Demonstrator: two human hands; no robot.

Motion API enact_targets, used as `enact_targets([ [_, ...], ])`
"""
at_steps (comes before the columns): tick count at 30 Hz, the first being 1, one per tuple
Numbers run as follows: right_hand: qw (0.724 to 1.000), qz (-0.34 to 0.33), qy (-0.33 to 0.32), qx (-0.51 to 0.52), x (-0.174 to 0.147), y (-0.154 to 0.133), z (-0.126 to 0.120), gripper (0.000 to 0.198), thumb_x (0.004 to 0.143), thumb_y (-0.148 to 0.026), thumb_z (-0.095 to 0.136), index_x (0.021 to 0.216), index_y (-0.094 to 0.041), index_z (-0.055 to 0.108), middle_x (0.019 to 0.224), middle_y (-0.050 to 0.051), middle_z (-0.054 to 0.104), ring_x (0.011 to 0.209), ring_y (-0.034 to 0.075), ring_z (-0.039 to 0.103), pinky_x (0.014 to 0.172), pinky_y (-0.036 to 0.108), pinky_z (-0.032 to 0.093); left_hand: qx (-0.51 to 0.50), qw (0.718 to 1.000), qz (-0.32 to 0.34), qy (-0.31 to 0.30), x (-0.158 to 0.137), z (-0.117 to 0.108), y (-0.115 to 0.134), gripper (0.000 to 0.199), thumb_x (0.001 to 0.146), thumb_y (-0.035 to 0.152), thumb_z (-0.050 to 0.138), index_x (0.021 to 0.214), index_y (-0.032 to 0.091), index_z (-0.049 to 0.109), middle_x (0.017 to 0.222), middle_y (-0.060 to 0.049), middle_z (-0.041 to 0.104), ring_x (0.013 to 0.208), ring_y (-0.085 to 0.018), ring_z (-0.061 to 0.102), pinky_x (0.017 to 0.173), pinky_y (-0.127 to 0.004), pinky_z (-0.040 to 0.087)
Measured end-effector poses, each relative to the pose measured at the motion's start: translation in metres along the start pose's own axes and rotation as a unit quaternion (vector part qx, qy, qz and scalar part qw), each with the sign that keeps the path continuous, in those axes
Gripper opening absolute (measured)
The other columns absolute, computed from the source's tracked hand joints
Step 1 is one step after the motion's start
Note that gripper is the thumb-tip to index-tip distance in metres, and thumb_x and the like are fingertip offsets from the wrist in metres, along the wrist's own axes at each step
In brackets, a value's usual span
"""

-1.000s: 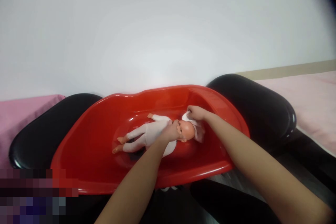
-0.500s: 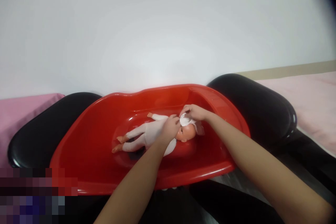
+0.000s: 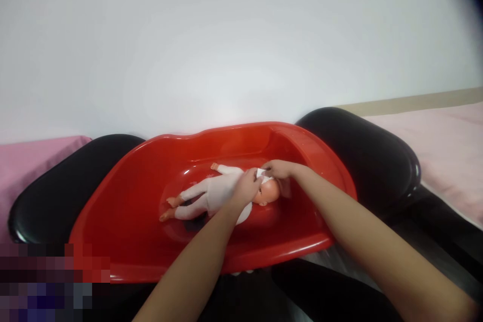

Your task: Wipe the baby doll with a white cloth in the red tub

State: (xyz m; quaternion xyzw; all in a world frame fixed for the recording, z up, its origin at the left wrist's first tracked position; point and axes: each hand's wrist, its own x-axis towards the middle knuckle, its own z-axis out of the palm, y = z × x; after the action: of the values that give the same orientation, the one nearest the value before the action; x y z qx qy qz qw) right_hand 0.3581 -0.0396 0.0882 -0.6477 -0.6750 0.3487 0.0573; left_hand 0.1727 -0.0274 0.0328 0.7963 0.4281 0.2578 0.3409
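Note:
A baby doll (image 3: 222, 192) in pale clothes lies on its back in a red baby bathtub (image 3: 326, 153), feet to the left and head to the right. My left hand (image 3: 246, 187) rests at the doll's neck and upper chest, its fingers closed at the edge of a small white cloth (image 3: 261, 173). Beside the doll's head, my right hand (image 3: 279, 168) pinches the same cloth from the other side. The cloth lies close over the doll's chin and cheek, partly hidden by my fingers. Its exact shape cannot be made out.
Black padded seats flank the tub, one on the left (image 3: 71, 181) and one on the right (image 3: 358, 156). Pink-covered surfaces lie beyond them, at left (image 3: 33, 161) and right (image 3: 445, 146). A pale wall (image 3: 226, 45) stands behind the tub.
My right hand has lowered slightly with the white cloth, bringing it closer to the doll's face. My left hand stays by the neck, its fingers nearer the cloth.

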Motion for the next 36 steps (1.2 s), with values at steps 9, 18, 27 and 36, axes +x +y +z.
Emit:
enact_targets([
  [9, 0.993, 0.011, 0.083, -0.082, 0.003, -0.005, -0.005, 0.028, 0.089, -0.029, 0.05, 0.095, -0.016, 0.074, 0.086, 0.004, 0.072, 0.071, 0.012, 0.057, 0.066, 0.021, 0.04, 0.049, 0.998, -0.028, -0.014, 0.003, 0.004, -0.008, 0.026, 0.091, 0.04, 0.052, 0.101, 0.017, 0.061, 0.103, -0.01, 0.067, 0.096, -0.023, 0.062, 0.086, -0.033, 0.047],
  [18, 0.993, 0.107, -0.011, -0.057, -0.007, -0.006, -0.006, 0.056, 0.087, -0.06, 0.056, 0.109, -0.011, 0.069, 0.1, 0.014, 0.073, 0.084, 0.021, 0.065, 0.073, 0.028, 0.046, 0.055, 0.998, -0.039, -0.016, 0.002, 0.006, -0.01, 0.026, 0.093, 0.035, 0.048, 0.101, 0.014, 0.062, 0.104, -0.013, 0.068, 0.097, -0.024, 0.063, 0.088, -0.033, 0.048],
  [27, 0.982, 0.102, 0.026, -0.159, 0.0, -0.009, -0.007, 0.034, 0.09, -0.04, 0.057, 0.096, -0.011, 0.075, 0.097, 0.014, 0.073, 0.083, 0.021, 0.065, 0.073, 0.027, 0.044, 0.021, 0.997, -0.061, -0.031, 0.001, 0.006, -0.008, 0.031, 0.092, 0.038, 0.05, 0.106, 0.013, 0.062, 0.114, -0.016, 0.068, 0.107, -0.026, 0.063, 0.094, -0.034, 0.047],
  [36, 0.967, 0.05, 0.248, -0.029, -0.009, -0.015, -0.011, 0.03, 0.094, -0.039, 0.045, 0.095, -0.016, 0.064, 0.091, 0.008, 0.069, 0.073, 0.014, 0.057, 0.063, 0.023, 0.038, -0.01, 0.996, -0.084, -0.04, -0.002, 0.01, -0.008, 0.057, 0.092, 0.043, 0.051, 0.139, 0.012, 0.043, 0.134, -0.019, 0.059, 0.126, -0.029, 0.054, 0.103, -0.037, 0.043],
])
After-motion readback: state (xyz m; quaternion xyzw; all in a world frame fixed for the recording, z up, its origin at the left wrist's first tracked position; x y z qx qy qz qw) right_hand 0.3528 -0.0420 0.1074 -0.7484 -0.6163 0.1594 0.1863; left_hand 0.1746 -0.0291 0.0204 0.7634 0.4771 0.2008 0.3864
